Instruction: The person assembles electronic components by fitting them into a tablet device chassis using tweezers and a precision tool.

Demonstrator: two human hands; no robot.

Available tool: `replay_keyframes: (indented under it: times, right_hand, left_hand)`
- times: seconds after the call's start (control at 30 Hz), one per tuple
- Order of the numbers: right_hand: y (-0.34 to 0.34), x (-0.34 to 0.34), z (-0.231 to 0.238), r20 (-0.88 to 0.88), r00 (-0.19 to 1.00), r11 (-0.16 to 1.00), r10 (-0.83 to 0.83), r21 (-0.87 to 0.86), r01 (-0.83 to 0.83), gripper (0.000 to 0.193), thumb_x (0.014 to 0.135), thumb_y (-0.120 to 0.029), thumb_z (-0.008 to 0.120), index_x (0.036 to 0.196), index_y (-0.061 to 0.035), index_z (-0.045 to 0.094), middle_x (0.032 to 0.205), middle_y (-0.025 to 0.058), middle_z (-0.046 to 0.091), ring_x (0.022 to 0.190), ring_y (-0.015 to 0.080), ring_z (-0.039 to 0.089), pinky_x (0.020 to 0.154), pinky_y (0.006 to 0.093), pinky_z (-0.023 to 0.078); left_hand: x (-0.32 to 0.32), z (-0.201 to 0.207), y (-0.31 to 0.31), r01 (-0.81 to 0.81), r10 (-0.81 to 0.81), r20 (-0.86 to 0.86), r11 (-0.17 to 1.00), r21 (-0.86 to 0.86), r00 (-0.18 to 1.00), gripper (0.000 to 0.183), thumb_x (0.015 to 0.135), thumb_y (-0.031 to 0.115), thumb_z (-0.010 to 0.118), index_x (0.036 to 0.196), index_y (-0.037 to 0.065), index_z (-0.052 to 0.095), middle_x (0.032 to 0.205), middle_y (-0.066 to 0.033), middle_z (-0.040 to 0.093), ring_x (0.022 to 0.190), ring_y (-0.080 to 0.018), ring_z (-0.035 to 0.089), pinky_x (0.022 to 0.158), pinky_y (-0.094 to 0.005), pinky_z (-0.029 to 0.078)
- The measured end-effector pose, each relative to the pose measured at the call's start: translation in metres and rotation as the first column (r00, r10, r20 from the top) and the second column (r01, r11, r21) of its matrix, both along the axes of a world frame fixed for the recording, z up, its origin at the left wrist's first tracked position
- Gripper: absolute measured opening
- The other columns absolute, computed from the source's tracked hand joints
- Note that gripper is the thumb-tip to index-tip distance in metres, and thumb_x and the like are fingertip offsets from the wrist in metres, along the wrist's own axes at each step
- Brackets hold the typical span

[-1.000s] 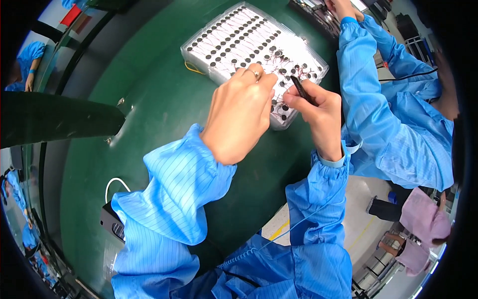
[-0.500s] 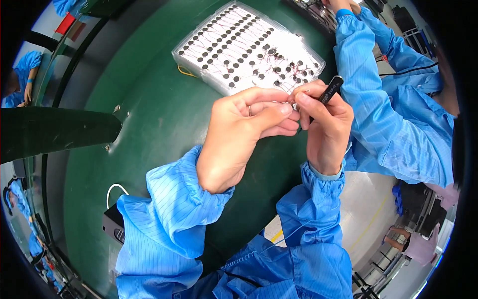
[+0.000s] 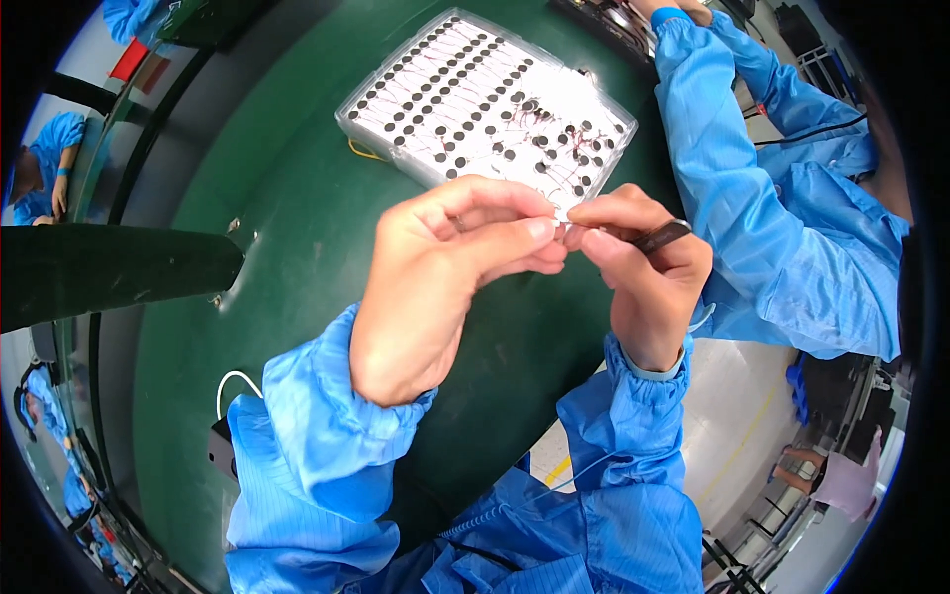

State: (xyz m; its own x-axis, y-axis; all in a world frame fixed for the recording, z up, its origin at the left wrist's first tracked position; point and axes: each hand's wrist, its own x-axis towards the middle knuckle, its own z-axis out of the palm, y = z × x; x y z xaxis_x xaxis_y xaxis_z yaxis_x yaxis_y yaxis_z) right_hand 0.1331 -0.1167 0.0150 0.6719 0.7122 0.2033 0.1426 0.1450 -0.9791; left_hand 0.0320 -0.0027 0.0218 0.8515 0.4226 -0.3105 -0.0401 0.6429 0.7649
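Observation:
My left hand [image 3: 426, 282] is closed in a pinch, thumb against forefinger. Facing it, my right hand [image 3: 648, 267] also has thumb and forefinger drawn together, with black tweezers [image 3: 663, 236] lying across the palm side of its fingers. A tiny whitish piece [image 3: 561, 220] shows where the two sets of fingertips meet; its kind is too small to make out. Just beyond the hands lies a clear plastic tray [image 3: 416, 170] with a white sheet inside. Small black discs with thin wires stand in rows on its left part and lie jumbled on its right.
The green tabletop [image 3: 297, 247] carries the tray. A dark post [image 3: 119, 275] juts in from the left. Beside my left sleeve sits a black box [image 3: 222, 447] with a white cable. A co-worker's blue sleeve [image 3: 732, 188] is close on the right.
Both hands have drawn nearer to me, the left one also leftward. The tweezers have tipped flatter in my right hand. The whitish piece between the fingertips shows more clearly.

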Motion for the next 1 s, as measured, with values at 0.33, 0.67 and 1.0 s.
replay_keyframes:
  times: [0.33, 0.67, 1.0]
  right_hand:
    - [0.001, -0.009, -0.01, 0.128, 0.991, 0.991, 0.029, -0.135, -0.011, 0.005, 0.071, 0.0, 0.061, 0.075, 0.0026, 0.061, 0.063, 0.0021, 0.056, 0.056, 0.0038, 0.046, 0.049, 0.0173, 0.033]
    - [-0.001, -0.002, 0.002, -0.047, 0.998, 0.993, -0.03, -0.117, 0.024, 0.005, 0.069, 0.002, 0.059, 0.074, 0.0046, 0.059, 0.063, 0.0024, 0.056, 0.059, 0.0042, 0.048, 0.052, 0.019, 0.037]
    - [0.002, -0.004, 0.001, 0.496, 0.868, 0.982, -0.031, -0.148, 0.119, 0.011, 0.062, 0.008, 0.058, 0.072, 0.0024, 0.056, 0.059, 0.0088, 0.049, 0.05, 0.0154, 0.049, 0.046, 0.023, 0.037]
  left_hand:
    - [-0.012, -0.006, -0.006, -0.098, 0.111, 0.031, 0.673, 0.733, 0.993, 0.01, 0.073, -0.007, 0.058, 0.083, -0.006, 0.059, 0.078, -0.0088, 0.06, 0.075, -0.0142, 0.058, 0.067, -0.0236, 0.046]
    - [0.001, -0.011, -0.009, -0.245, 0.104, 0.245, -0.013, 0.969, 0.964, 0.019, 0.065, -0.008, 0.063, 0.082, -0.003, 0.06, 0.075, -0.0124, 0.059, 0.064, -0.0221, 0.057, 0.059, -0.0268, 0.046]
    - [0.002, -0.019, -0.003, -0.223, 0.008, 0.236, -0.296, 0.929, 0.972, 0.027, 0.058, -0.003, 0.059, 0.084, -0.006, 0.055, 0.082, -0.0123, 0.054, 0.068, -0.0236, 0.053, 0.057, -0.0308, 0.044]
